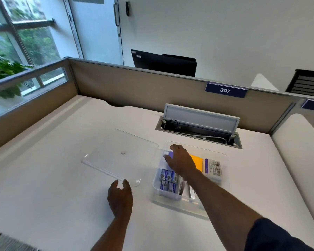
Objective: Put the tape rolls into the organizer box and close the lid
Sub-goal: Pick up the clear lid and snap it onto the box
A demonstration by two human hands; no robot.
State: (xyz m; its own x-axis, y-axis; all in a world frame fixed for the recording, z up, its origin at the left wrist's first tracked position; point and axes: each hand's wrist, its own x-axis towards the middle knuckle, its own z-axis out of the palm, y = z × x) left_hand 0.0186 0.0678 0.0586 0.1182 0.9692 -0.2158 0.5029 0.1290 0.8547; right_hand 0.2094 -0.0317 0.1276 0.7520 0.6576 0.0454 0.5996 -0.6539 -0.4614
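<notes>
A clear plastic organizer box (170, 203) stands on the white desk, right of centre. Inside it my right hand (181, 163) reaches into the far left compartment, its fingers around a purple tape roll (169, 154) that shows only partly. The clear lid (120, 156) lies flat on the desk to the left of the box. At the lid's near edge my left hand (120, 196) has thumb and fingers apart, touching or just short of the rim; it holds nothing.
The box also holds blue-and-white small packs (168, 181), an orange pad (197, 162) and a labelled white pack (214, 170). Behind the box an open cable hatch (199, 130) is sunk into the desk. Beige partitions (134, 87) wall in the desk at back and left.
</notes>
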